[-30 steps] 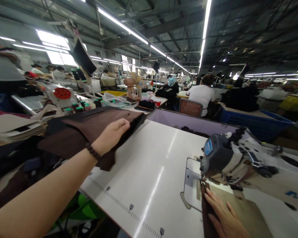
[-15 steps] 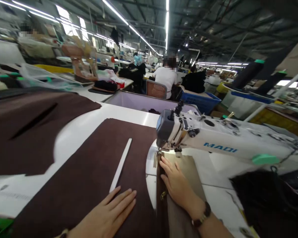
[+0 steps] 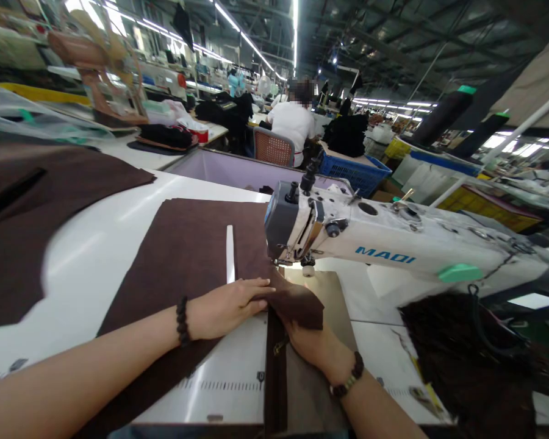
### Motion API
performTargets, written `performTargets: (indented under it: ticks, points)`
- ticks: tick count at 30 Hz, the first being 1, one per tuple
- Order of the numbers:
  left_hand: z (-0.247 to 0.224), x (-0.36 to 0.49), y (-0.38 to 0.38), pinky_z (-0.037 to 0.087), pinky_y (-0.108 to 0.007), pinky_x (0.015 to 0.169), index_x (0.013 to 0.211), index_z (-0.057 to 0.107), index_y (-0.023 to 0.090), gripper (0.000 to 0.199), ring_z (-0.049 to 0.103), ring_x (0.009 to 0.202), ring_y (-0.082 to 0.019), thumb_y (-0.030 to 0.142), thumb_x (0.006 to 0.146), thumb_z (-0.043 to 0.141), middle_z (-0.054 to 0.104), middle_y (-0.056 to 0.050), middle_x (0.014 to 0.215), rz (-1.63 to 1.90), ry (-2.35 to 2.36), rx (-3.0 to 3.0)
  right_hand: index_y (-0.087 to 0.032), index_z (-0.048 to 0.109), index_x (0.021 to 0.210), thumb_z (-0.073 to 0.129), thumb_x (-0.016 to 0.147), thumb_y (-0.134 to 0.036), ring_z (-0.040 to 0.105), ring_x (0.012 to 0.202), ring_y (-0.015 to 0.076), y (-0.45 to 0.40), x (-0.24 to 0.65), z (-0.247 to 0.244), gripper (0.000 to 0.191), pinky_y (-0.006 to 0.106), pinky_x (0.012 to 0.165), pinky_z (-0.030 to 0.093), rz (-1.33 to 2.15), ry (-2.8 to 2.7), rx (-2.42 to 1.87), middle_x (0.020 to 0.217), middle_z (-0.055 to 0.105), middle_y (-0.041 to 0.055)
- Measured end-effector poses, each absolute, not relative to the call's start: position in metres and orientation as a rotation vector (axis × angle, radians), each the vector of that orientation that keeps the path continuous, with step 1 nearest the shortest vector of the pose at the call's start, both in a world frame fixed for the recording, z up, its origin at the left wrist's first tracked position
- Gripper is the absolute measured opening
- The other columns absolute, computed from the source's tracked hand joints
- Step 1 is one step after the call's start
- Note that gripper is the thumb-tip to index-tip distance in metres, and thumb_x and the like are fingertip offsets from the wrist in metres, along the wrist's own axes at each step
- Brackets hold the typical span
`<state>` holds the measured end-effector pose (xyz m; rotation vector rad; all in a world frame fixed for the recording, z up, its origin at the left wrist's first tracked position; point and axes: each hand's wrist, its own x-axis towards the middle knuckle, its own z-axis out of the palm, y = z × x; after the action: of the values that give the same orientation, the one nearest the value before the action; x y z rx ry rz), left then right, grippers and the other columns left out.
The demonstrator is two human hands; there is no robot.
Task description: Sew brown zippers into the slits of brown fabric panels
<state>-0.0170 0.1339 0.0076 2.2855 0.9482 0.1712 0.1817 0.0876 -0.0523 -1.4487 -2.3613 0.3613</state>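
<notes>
My left hand point(image 3: 224, 309) lies with its fingers together on a brown fabric panel point(image 3: 183, 244), pinching a folded corner. My right hand point(image 3: 308, 344) is tucked under that folded corner point(image 3: 299, 308), holding it, just in front of the presser foot point(image 3: 308, 268) of a white MAQI sewing machine point(image 3: 370, 241). Beneath it lies a tan fabric piece point(image 3: 332, 299). A dark strip with a small metal pull point(image 3: 274, 378) runs toward me from the needle area. A narrow white strip point(image 3: 230, 253) rests on the panel. A second brown panel point(image 3: 50, 195) lies at the left.
The white table point(image 3: 224, 387) has a printed ruler along its near edge. A heap of dark fabric point(image 3: 462, 360) sits at the right. Behind the machine stand a lilac bin point(image 3: 229, 171) and a blue crate point(image 3: 354, 174). A seated person point(image 3: 290, 125) works beyond them.
My left hand has moved from the panel's near edge up to the machine. A corner of the panel is now folded over my right hand. The view has shifted slightly left.
</notes>
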Motion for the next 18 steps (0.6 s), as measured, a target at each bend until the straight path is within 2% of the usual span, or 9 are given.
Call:
performTargets:
  ticks: [3,7,9,13,16,18]
  points:
    - [0.01,-0.019,0.134,0.03,-0.038,0.106,0.124,0.051,0.016,0.039,0.041,0.125,-0.022,0.028,0.091,0.036,0.044,-0.009,0.135,0.116,0.932,2.316,-0.029,0.041,0.133,0.036,0.086,-0.015,0.034,0.129,0.0204,0.086,0.181,-0.046,0.049,0.053,0.11,0.016,0.417,-2.38,-1.471,0.135,0.044,0.0005]
    - [0.018,-0.029,0.132,0.033,-0.035,0.105,0.12,0.055,0.019,0.037,0.045,0.122,-0.021,0.03,0.091,0.036,0.049,-0.007,0.131,0.083,0.893,2.334,-0.019,0.032,0.138,0.045,0.079,-0.018,0.026,0.133,0.0236,0.087,0.187,-0.04,0.061,0.054,0.11,0.015,0.455,-2.439,-1.432,0.144,0.029,0.0066]
    - [0.021,-0.03,0.133,0.032,-0.034,0.105,0.118,0.056,0.018,0.036,0.044,0.123,-0.02,0.029,0.09,0.035,0.051,-0.006,0.13,0.082,0.877,2.318,-0.018,0.032,0.138,0.046,0.077,-0.019,0.024,0.134,0.0241,0.088,0.188,-0.041,0.063,0.053,0.11,0.014,0.453,-2.462,-1.41,0.145,0.026,0.0073]
    - [0.018,-0.024,0.141,0.03,-0.033,0.105,0.12,0.054,0.013,0.04,0.045,0.122,-0.02,0.03,0.089,0.034,0.05,-0.009,0.13,0.108,0.893,2.257,-0.026,0.036,0.136,0.036,0.087,-0.019,0.027,0.133,0.0203,0.089,0.185,-0.048,0.049,0.054,0.11,0.014,0.402,-2.389,-1.455,0.142,0.032,0.0022]
    - [0.016,-0.021,0.148,0.029,-0.034,0.106,0.124,0.05,0.009,0.044,0.045,0.122,-0.021,0.031,0.09,0.034,0.049,-0.011,0.13,0.137,0.906,2.233,-0.027,0.035,0.136,0.034,0.091,-0.024,0.031,0.131,0.0206,0.087,0.181,-0.05,0.045,0.053,0.11,0.017,0.385,-2.351,-1.49,0.138,0.039,0.0018]
    - [0.02,-0.021,0.148,0.031,-0.034,0.104,0.123,0.051,0.01,0.043,0.048,0.119,-0.021,0.031,0.09,0.034,0.052,-0.009,0.128,0.179,0.859,2.188,-0.027,0.036,0.136,0.034,0.092,-0.027,0.035,0.128,0.0216,0.085,0.18,-0.05,0.044,0.051,0.11,0.02,0.387,-2.338,-1.505,0.134,0.045,0.0026]
